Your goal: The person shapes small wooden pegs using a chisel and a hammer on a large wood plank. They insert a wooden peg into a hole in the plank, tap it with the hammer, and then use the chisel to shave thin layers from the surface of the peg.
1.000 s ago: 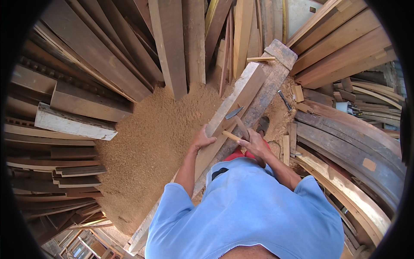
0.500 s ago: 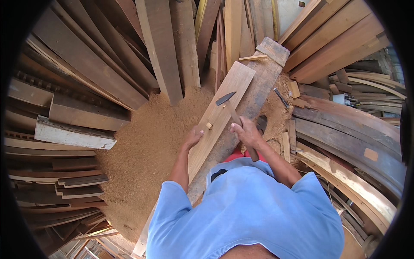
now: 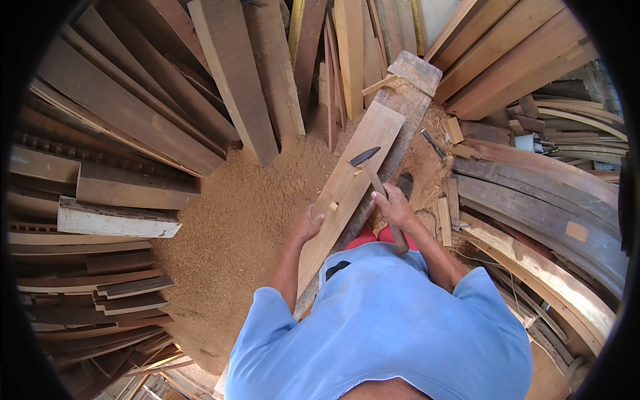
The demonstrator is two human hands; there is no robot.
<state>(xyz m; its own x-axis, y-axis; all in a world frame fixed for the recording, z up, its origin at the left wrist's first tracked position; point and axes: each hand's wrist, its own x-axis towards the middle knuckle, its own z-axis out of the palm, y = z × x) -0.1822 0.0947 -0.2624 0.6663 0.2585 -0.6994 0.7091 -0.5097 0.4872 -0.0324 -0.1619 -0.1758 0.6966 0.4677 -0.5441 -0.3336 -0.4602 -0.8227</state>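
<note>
A pale wooden board [image 3: 357, 163] lies slantwise along a thick, worn beam [image 3: 408, 107]. My left hand [image 3: 309, 225] grips the board's left edge, thumb up near the top face; its other fingers are partly hidden. In my right hand [image 3: 396, 207] is a hammer [image 3: 375, 179], held around the middle of its handle. The dark, pointed hammer head hovers over or rests on the board; contact cannot be made out. One small wooden peg [image 3: 333, 207] protrudes from the board close to my left hand. Another small light wood piece [image 3: 358, 173] sits just below the hammer head.
Sawdust [image 3: 227, 267] covers the ground to the left. Planks [image 3: 233, 73] lean all around the far and left sides. A chisel-like tool [image 3: 433, 143] lies right of the beam, near wood offcuts [image 3: 453, 130]. Long stacked boards [image 3: 533, 200] line the right. A thin stick [image 3: 380, 85] crosses the beam.
The board has shifted to the right across the beam, with my left hand still on it. The hammer and my right hand have moved slightly right too.
</note>
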